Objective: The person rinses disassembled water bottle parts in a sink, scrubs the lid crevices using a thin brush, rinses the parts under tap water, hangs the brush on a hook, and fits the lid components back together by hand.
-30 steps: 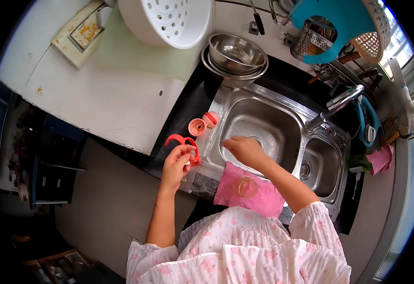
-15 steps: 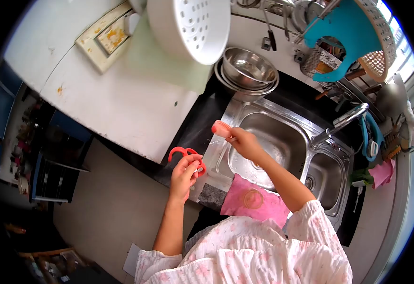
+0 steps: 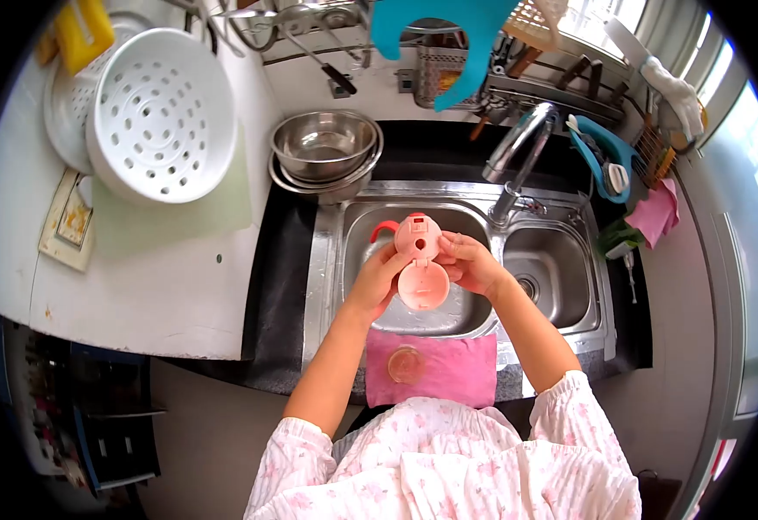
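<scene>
Over the large sink basin (image 3: 362,221), both hands hold a pink flip-top bottle lid (image 3: 420,232). Its round cover (image 3: 423,288) is hinged open toward me, hollow side up. A curved red handle (image 3: 382,228) sticks out to the left of the lid; whether it is fastened to the lid I cannot tell. My left hand (image 3: 377,282) is closed at the lid's left edge, near the handle. On the right side, the fingers of my right hand (image 3: 472,263) pinch the lid near its hinge.
A pink cloth (image 3: 457,360) lies over the sink's front edge, with a small clear round item (image 3: 405,365) on it. Stacked steel bowls (image 3: 323,143) stand behind left. The faucet (image 3: 518,156) rises at the back, beside a smaller basin (image 3: 570,290). A white colander (image 3: 162,117) is at left.
My view has swung right, toward the sink. My hands, apart before with the red handle in the left and the pink lid in the right, have come together; the lid's cover now shows open.
</scene>
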Demonstrator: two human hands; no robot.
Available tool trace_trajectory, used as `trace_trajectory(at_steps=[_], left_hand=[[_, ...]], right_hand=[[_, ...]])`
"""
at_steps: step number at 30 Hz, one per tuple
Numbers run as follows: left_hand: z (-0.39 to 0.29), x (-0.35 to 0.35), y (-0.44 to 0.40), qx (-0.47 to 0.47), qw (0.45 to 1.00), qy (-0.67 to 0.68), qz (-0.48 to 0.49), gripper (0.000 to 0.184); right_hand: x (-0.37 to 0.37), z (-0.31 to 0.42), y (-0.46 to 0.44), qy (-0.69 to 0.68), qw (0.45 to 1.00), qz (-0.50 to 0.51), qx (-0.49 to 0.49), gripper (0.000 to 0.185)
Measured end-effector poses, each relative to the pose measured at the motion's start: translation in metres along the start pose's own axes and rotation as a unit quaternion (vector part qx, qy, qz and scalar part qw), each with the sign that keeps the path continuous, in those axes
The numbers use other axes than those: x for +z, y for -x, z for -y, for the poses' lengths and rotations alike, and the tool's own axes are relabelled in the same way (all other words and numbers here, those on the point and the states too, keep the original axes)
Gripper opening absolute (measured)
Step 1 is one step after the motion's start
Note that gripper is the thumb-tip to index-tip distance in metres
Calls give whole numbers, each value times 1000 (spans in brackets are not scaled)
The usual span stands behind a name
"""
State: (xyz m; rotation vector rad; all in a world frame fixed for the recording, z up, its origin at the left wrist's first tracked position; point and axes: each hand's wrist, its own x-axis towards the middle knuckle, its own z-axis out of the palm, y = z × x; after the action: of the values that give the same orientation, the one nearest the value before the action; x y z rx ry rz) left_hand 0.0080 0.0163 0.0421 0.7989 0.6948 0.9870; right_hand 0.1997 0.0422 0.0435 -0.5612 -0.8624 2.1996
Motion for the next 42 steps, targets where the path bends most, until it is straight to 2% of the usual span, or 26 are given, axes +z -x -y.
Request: trace_trajectory(at_steps=[2, 7, 8, 10, 13, 17, 20, 23, 25, 34, 36, 38, 40, 41, 42], left_hand=[[0, 5, -10, -4, 999, 27, 17, 44], [17, 15, -14, -15, 988, 140, 66, 44], [16, 12, -17, -17, 989, 134, 66, 44], [24, 17, -16, -5, 990, 121, 65, 54], [20, 20, -12, -5, 989, 123, 83, 53], [16, 22, -10, 27, 990, 105, 86, 54], [16, 18, -10, 47, 987, 109, 108, 43], [16, 11, -12, 56, 984, 97, 136, 46], [9, 17, -10, 46, 989, 78, 121, 62], [0, 8, -11, 67, 980, 32, 186, 58], [-4, 8, -10, 77, 980, 10, 181, 57], [-10, 12, -10, 89, 980, -11, 177, 56], [-16, 16, -11, 75, 989, -109, 70, 52], [-12, 10, -12, 76, 988, -109, 71, 52], [-4, 0, -14, 38, 997, -14, 64, 50]], right_hand=[[-5, 5, 3, -6, 1000, -3, -17, 26], [6, 17, 29, 151, 983, -61, -81, 33], [10, 20, 28, 208, 971, -68, -98, 33], [14, 25, 40, 217, 969, -70, -96, 32], [20, 30, 45, 241, 963, -80, -93, 33], [11, 33, 46, 266, 959, -44, -89, 32], [17, 38, 50, 315, 942, -26, -113, 32], [26, 42, 51, 361, 920, -15, -153, 33], [32, 46, 54, 380, 909, -10, -168, 34], [39, 52, 59, 479, 858, -1, -183, 31], [40, 51, 58, 475, 851, 0, -223, 26], [41, 52, 59, 485, 846, -8, -220, 26], [41, 49, 59, 496, 841, -15, -217, 27], [39, 42, 56, 551, 796, -69, -239, 25], [37, 34, 53, 603, 745, -122, -258, 24]])
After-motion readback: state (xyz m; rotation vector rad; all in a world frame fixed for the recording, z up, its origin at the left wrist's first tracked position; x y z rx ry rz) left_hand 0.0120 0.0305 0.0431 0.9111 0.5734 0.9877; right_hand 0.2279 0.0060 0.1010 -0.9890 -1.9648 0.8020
